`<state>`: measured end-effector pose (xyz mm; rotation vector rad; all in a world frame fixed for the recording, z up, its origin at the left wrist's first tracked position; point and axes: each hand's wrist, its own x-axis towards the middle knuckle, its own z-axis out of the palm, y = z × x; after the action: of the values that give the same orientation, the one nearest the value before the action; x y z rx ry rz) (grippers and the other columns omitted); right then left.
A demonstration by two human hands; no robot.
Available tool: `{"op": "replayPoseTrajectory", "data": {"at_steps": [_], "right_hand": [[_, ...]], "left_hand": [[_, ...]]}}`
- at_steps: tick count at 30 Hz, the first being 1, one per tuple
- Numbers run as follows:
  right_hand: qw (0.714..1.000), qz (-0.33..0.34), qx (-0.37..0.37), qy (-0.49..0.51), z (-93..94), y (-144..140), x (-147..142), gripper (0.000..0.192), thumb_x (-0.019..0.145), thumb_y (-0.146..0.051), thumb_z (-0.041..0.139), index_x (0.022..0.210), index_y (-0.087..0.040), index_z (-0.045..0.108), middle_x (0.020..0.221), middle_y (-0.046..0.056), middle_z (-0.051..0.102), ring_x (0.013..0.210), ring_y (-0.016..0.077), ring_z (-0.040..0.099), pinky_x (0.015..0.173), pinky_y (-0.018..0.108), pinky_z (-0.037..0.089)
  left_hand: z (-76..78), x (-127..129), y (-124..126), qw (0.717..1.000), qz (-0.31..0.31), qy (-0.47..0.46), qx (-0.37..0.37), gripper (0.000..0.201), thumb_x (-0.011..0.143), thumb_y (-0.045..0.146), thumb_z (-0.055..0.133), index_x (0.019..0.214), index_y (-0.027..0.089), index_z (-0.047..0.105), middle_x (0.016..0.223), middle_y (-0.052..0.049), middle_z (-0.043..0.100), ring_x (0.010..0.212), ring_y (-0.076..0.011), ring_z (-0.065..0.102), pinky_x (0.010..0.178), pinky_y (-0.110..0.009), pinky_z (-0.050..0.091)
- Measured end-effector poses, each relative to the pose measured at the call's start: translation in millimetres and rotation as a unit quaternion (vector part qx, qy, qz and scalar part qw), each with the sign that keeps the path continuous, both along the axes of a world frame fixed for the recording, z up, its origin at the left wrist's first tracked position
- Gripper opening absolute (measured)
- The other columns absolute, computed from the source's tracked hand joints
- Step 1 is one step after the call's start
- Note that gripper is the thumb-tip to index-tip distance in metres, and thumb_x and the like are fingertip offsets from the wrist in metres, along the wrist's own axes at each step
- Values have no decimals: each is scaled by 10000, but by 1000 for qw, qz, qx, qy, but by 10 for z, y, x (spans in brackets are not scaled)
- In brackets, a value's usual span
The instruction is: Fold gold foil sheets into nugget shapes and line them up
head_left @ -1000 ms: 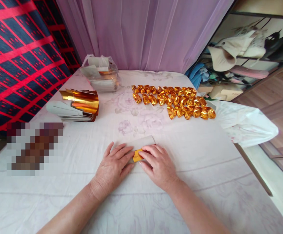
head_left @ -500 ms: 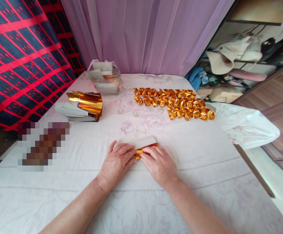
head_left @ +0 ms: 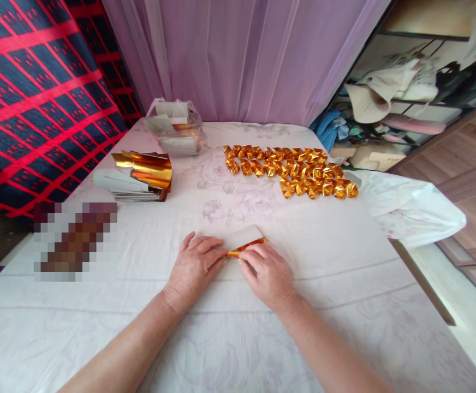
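Observation:
A sheet of gold foil paper (head_left: 244, 236) lies on the table, pale backing up, its near edge turned over into a narrow gold strip. My left hand (head_left: 197, 265) grips the left end of that fold between thumb and fingers. At the right end, my right hand (head_left: 268, 270) pinches the same fold with bent fingers. Both forearms rest low across the cloth. Beyond the hands stand rows of folded gold foil pieces (head_left: 291, 169). A curled stack of gold foil sheets (head_left: 152, 172) sits at the left.
Behind the stack is a clear plastic bag (head_left: 176, 131) holding more sheets. A white plastic bag (head_left: 418, 204) hangs at the table's right edge, near a shelf with a cap (head_left: 373, 95). Floral cloth covers the table (head_left: 131, 300). A blurred patch hides something at the left.
The gold strip along the near edge has been rolled over and looks narrower. Both hands have shifted slightly away from me with the sheet. The view has tilted a little.

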<state>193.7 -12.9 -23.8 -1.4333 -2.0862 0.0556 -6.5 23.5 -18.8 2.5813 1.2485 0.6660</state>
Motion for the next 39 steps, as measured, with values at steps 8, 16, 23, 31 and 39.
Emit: {"op": "replayPoseTrajectory", "data": {"at_steps": [8, 16, 23, 31, 39], "right_hand": [[999, -10, -32, -19, 59, -46, -10, 107, 910, -226, 584, 853, -210, 673, 824, 32, 676, 807, 196, 603, 767, 317, 436], [997, -50, -53, -18, 22, -27, -4, 154, 906, -206, 558, 776, -212, 641, 752, 22, 651, 751, 179, 594, 699, 290, 400], [995, -72, -74, -11, 33, -4, -11, 134, 877, -195, 570, 753, -217, 613, 754, 21, 660, 738, 174, 606, 672, 282, 391], [993, -74, -89, 4, 24, 18, -2, 140, 870, -194, 564, 737, -225, 593, 739, 12, 672, 722, 168, 608, 662, 278, 382], [993, -71, -99, 9, 50, 35, -2, 143, 858, -186, 580, 721, -226, 571, 702, -7, 651, 704, 162, 601, 658, 278, 372]], "left_hand": [[42, 41, -18, 997, -12, 10, 70, 145, 936, 258, 590, 897, 254, 730, 1014, -1, 745, 986, -214, 648, 1075, -514, 328], [37, 35, -17, 998, -17, 10, 64, 161, 947, 261, 573, 909, 264, 729, 1004, 6, 747, 994, -210, 643, 1078, -506, 323], [22, 22, -5, 999, -24, 1, 49, 164, 950, 267, 566, 965, 269, 728, 1017, 6, 748, 1002, -215, 645, 1064, -514, 340], [12, 26, -55, 998, -21, 17, 57, 185, 949, 256, 556, 1067, 238, 696, 1028, -22, 746, 1025, -222, 640, 1099, -522, 317], [80, 44, -193, 993, -54, 79, 64, 338, 913, 278, 616, 1251, 293, 626, 1114, -23, 689, 1049, -238, 605, 1089, -551, 337]]}}
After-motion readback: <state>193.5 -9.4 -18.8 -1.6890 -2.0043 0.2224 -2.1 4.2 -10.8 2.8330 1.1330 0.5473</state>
